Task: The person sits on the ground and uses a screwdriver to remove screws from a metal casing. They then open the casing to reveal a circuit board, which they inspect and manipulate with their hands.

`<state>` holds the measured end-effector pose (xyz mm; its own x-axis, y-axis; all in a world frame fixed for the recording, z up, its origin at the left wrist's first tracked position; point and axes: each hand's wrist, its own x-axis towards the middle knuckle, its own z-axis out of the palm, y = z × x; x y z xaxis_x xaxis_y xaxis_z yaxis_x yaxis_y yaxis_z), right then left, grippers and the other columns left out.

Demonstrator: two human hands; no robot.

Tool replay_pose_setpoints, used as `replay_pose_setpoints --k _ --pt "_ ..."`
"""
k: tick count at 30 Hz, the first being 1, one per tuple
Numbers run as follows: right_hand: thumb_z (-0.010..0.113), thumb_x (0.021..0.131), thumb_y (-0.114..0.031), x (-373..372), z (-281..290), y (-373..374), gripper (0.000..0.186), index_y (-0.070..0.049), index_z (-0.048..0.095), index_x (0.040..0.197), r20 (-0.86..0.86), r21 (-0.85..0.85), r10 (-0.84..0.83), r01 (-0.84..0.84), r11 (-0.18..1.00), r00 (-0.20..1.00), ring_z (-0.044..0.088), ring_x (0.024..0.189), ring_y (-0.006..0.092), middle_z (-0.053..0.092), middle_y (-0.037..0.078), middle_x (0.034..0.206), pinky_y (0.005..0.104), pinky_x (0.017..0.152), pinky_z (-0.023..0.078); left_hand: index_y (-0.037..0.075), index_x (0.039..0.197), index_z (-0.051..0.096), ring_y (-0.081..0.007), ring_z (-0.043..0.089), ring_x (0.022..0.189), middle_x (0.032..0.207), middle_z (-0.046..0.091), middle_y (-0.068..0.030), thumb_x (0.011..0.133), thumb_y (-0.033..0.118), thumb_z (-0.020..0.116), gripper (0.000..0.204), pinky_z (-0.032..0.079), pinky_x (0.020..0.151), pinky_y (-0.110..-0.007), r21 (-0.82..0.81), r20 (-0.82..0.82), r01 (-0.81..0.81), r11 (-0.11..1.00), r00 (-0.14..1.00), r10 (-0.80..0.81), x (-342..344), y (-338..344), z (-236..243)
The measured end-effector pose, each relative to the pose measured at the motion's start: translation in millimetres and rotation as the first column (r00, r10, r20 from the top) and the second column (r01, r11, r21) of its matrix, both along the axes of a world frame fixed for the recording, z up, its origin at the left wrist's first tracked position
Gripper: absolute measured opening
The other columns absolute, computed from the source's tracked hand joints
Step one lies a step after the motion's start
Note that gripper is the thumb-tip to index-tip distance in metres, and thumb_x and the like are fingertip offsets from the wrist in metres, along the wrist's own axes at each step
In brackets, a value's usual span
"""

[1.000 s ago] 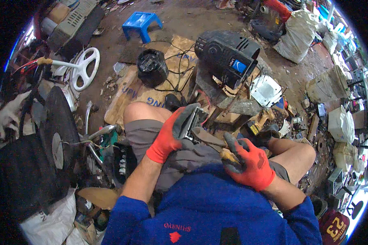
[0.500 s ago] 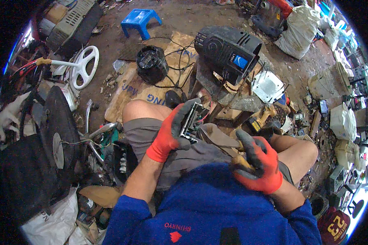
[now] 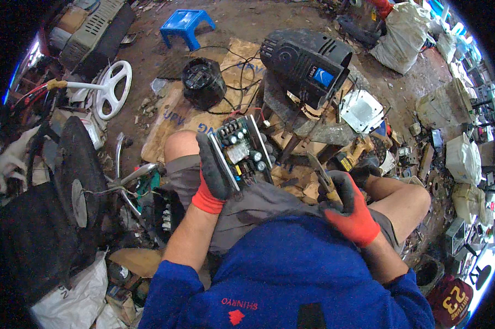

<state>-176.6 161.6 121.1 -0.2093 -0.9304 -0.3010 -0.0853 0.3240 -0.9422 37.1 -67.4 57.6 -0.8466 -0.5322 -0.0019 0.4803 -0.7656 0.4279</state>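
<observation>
My left hand (image 3: pixel 212 170), in a red and black glove, grips a circuit board (image 3: pixel 240 149) by its edges. Long metal plates flank the board on both sides. Its component side faces up, showing several capacitors, a pale block and thin wires at its ends. My right hand (image 3: pixel 350 205), gloved alike, is closed around a plier-like hand tool (image 3: pixel 328 185) with yellow handles and metal jaws. The tool points up and away from me, apart from the board. Both hands are above my lap; the fingers under the board are partly hidden.
Ahead, a black plastic housing (image 3: pixel 308 66) rests on a worn block, near a metal plate (image 3: pixel 361 111). A black canister (image 3: pixel 203 83) with cables stands on plywood (image 3: pixel 168 129). A yellow power tool (image 3: pixel 353 156) lies by my right leg. Left are a white wheel (image 3: pixel 114 90) and scrap.
The board has turned from edge-on to face up and moved slightly away from me. The tool has drawn back from it and now points more upward.
</observation>
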Motion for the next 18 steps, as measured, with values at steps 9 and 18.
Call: replay_pose_setpoints --k 9,18 --pt "0.084 0.070 -0.015 2 -4 -5 0.073 -0.002 0.050 0.134 -0.266 -0.053 0.102 -0.121 0.991 0.958 0.056 0.122 0.0251 0.058 0.014 0.129 0.0378 0.106 0.044 0.007 0.146 0.048 -0.0467 0.057 0.125 0.137 0.058 -0.0262 0.102 0.059 0.038 0.069 0.041 0.106 -0.071 0.397 0.008 0.027 0.918 0.999 -0.033 2 11 14" --pt "0.083 0.073 -0.010 -2 -26 -42 0.078 -0.005 0.045 0.141 0.243 -0.129 0.111 -0.081 0.988 0.964 0.050 0.130 0.0190 0.054 0.008 0.138 0.0357 0.113 0.037 0.008 0.128 0.062 -0.0314 0.068 0.105 0.116 0.070 -0.0147 0.101 0.057 0.044 0.059 0.056 0.094 -0.052 0.570 0.110 0.133 0.811 0.966 -0.235 -16 63 22"
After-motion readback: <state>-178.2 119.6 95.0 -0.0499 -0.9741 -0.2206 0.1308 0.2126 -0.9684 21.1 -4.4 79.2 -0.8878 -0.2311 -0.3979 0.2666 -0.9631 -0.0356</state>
